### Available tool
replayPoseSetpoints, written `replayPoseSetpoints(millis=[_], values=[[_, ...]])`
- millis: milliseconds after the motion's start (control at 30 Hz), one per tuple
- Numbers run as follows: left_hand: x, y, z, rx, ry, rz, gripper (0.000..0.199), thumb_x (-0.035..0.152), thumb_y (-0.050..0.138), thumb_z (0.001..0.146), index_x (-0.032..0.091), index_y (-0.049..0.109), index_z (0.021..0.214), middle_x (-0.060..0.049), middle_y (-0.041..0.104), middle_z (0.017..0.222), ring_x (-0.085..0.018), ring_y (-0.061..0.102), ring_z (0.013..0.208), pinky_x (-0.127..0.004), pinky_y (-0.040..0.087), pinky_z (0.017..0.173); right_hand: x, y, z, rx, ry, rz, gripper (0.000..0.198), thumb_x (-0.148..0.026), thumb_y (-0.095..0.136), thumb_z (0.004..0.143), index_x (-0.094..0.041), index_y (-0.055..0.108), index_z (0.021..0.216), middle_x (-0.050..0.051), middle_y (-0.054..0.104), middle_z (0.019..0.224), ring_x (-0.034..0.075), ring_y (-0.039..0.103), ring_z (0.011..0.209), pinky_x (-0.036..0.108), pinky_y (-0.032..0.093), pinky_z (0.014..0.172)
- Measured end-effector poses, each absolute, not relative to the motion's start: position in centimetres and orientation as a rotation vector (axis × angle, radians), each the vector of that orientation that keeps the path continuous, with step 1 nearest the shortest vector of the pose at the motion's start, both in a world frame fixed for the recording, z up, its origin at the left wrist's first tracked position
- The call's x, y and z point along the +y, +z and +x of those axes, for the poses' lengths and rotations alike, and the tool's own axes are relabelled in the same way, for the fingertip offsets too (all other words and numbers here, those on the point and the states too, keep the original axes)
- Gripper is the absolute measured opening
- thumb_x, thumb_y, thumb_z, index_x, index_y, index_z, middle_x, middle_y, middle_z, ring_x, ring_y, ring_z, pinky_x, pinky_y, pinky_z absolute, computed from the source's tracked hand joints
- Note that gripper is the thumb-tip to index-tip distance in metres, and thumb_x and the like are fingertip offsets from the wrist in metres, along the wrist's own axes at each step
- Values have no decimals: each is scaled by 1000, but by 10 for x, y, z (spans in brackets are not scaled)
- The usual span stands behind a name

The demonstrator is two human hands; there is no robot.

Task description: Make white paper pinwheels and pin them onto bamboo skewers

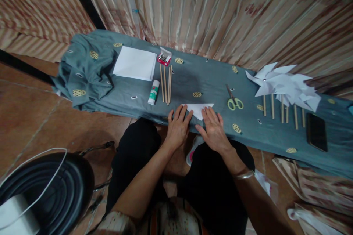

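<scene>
A white sheet of paper folded into a triangle (197,110) lies flat near the front edge of the cloth-covered surface, its long side facing away from me. My left hand (178,126) presses on its left corner with the fingers stretched out. On the right corner rests my right hand (213,130), fingers extended and flat, thumb apart. Parts of the paper are hidden under the fingertips. To the right of it are scissors (234,101) with green handles. A glue stick (153,92) and several wooden sticks (165,84) lie to the left.
A stack of white paper (135,63) lies back left, beside a small red box (164,57) of metal pins. Several paper pinwheels (286,84) on sticks overlap at the right, near a dark phone (316,132). A black round stool (49,191) stands at lower left.
</scene>
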State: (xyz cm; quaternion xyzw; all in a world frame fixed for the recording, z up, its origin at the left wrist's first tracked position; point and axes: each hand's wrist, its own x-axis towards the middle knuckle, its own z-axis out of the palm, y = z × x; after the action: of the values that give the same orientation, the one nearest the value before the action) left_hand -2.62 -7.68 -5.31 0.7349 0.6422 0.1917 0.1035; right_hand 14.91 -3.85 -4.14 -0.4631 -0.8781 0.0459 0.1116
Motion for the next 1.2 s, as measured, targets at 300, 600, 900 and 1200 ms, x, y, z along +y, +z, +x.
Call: replayPoseSetpoints(millis=[300,600,900,1200], values=[[-78,-53,-28,1882,550,2168,63,17,57,85,20,41,146,-14,35,157,-32,28,146,-56,21,115,-25,-40,157,-2564,141,-1408,63,-45,37,99,-1,41,144,26,43,150,32,37,143,53,24,116],[-78,-54,-29,1854,582,2178,61,15,57,86,31,45,144,-16,33,158,-33,27,146,-58,22,113,-38,-32,160,-2622,242,-1343,53,-41,32,101,-12,47,143,18,42,152,27,36,144,53,22,118],[-78,-49,-28,1836,574,2182,56,17,56,88,35,48,141,-18,33,157,-36,28,146,-61,21,112,-27,-31,161,-2566,324,-1419,51,-39,28,102,-14,52,140,16,44,152,27,35,144,54,24,117],[-77,-49,-28,1840,523,2200,55,16,55,88,36,49,140,-17,33,157,-37,28,145,-62,23,110,-35,-33,155,-2668,48,-1359,55,-43,43,99,-10,48,142,21,43,151,33,37,142,54,27,114]])
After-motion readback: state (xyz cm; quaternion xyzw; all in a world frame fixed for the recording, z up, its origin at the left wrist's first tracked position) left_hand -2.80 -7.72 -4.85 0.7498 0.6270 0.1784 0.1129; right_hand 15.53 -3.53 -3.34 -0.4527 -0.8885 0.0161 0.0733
